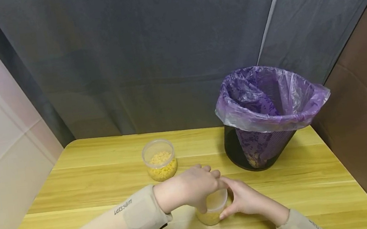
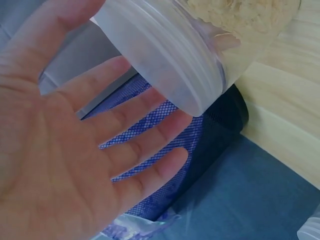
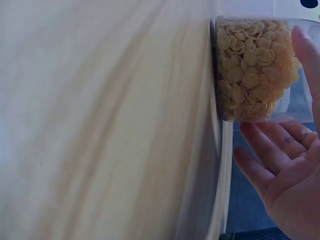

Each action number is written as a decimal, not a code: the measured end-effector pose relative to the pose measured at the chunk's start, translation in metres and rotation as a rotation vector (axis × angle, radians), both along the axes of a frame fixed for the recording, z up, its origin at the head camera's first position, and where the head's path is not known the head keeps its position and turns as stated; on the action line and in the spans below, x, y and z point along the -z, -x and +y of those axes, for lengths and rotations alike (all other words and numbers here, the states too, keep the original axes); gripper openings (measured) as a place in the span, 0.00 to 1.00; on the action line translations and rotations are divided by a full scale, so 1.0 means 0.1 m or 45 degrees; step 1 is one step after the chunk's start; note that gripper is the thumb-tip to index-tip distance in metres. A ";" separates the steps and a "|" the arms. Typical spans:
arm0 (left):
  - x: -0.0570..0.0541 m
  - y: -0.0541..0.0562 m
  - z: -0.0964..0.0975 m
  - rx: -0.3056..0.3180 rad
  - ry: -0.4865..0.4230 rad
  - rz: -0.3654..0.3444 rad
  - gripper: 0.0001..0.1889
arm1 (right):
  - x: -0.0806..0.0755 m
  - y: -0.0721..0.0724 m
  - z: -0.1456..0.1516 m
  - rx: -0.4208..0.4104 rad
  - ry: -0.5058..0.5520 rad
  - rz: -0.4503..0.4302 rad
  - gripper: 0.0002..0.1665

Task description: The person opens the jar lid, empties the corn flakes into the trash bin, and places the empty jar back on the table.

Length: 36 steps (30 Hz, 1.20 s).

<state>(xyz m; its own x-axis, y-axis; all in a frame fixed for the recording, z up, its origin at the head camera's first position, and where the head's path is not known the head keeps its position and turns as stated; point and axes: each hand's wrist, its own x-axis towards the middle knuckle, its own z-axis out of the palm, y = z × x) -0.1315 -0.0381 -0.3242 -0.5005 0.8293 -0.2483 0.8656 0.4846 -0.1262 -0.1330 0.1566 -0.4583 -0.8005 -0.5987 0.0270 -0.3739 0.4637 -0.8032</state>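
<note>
A clear plastic jar (image 1: 210,218) with small, flat yellow flakes stands on the table near its front. My right hand (image 1: 245,198) grips its side, the thumb at the front and the fingers on the far side. In the right wrist view the round flakes show through the jar wall (image 3: 252,65). From above, my left hand (image 1: 193,185) spans the jar's top. The left wrist view shows its thumb and fingertips at the edge of a frosted lid (image 2: 165,55). Part of the jar's top is hidden by the left hand in the head view.
A second clear jar (image 1: 163,170), part-filled with yellow pieces, stands farther back to the left. A black mesh bin (image 1: 234,148) lined with a purple bag (image 1: 273,118) is at the back right. Grey curtain (image 1: 149,57) hangs behind the wooden table (image 1: 75,181).
</note>
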 end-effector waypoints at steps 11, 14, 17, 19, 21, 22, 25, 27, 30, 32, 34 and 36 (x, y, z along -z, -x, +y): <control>0.04 0.00 0.00 -0.092 -0.089 0.060 0.34 | -0.01 -0.01 0.00 0.012 0.015 -0.019 0.58; 0.07 0.00 0.01 -0.116 -0.117 0.096 0.33 | -0.01 -0.01 0.00 0.006 0.032 -0.029 0.58; 0.10 -0.01 0.02 -0.126 -0.141 0.139 0.32 | -0.01 -0.01 0.00 -0.002 0.042 -0.032 0.58; 0.11 -0.01 0.03 -0.131 -0.150 0.166 0.31 | -0.01 -0.01 0.01 -0.006 0.047 -0.031 0.58; 0.12 -0.02 0.03 -0.138 -0.156 0.194 0.30 | -0.01 -0.01 0.01 -0.011 0.054 -0.030 0.57; 0.13 -0.02 0.04 -0.142 -0.160 0.207 0.30 | -0.01 -0.01 0.01 -0.011 0.057 -0.029 0.57; 0.14 -0.04 0.05 -0.161 -0.172 0.238 0.28 | 0.00 -0.01 0.01 -0.012 0.065 -0.026 0.57; 0.14 -0.04 0.05 -0.175 -0.172 0.252 0.28 | 0.00 -0.01 0.01 -0.011 0.070 -0.027 0.56; 0.15 -0.05 0.06 -0.193 -0.158 0.265 0.29 | 0.00 0.00 0.00 -0.010 0.071 -0.033 0.56; 0.15 -0.05 0.07 -0.202 -0.148 0.268 0.30 | 0.01 0.00 0.00 -0.009 0.074 -0.036 0.56; 0.14 -0.05 0.07 -0.208 -0.139 0.277 0.31 | 0.01 0.00 0.00 -0.010 0.080 -0.037 0.57; 0.13 -0.05 0.06 -0.209 -0.133 0.286 0.32 | 0.01 0.00 0.00 -0.013 0.088 -0.037 0.57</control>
